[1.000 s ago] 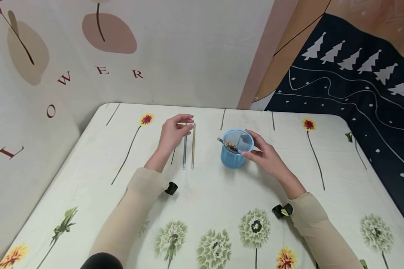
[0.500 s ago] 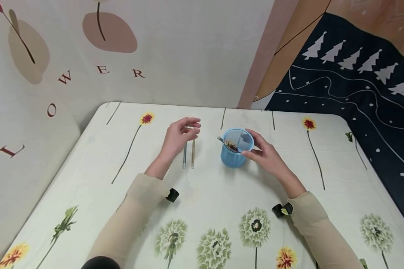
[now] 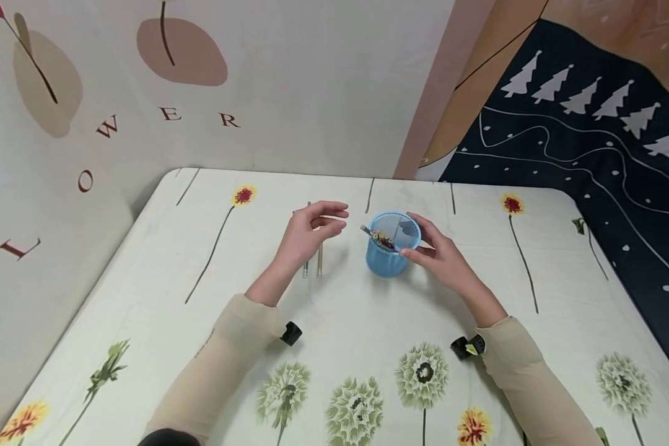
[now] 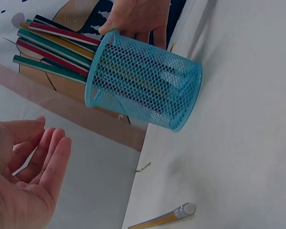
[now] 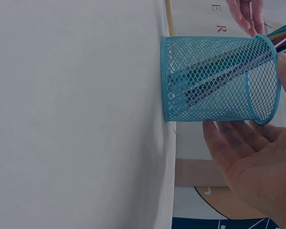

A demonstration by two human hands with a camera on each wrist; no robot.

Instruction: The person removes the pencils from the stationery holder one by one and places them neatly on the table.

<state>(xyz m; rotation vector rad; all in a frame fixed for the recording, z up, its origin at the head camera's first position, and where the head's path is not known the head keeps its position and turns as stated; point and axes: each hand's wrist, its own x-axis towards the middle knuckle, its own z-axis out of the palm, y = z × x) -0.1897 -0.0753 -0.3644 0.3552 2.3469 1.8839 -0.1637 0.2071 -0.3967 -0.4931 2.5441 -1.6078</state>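
A blue mesh pencil cup (image 3: 386, 263) stands upright on the table, holding several colored pencils (image 4: 57, 47) that lean to one side. My right hand (image 3: 437, 254) grips it near the rim, with the thumb on the near side and the fingers behind. Left of the cup, my left hand (image 3: 312, 232) hovers with relaxed, slightly bent fingers and nothing between them. Beneath that hand lie two pencils side by side, a blue one (image 3: 305, 270) and a gold one (image 3: 320, 263). The hand covers much of their length. The gold pencil's end (image 4: 185, 210) shows in the left wrist view.
A white cloth (image 3: 345, 322) printed with flowers and dandelions covers the table. Behind it rises a pale wall hanging (image 3: 312, 93) with letters, and a dark blue one with white trees (image 3: 568, 136) hangs at the right. Black wrist devices (image 3: 292, 333) sit at both cuffs.
My left hand has shifted right and slightly nearer, away from the pencils' far ends and closer to the cup. The right hand and the cup have stayed in place.
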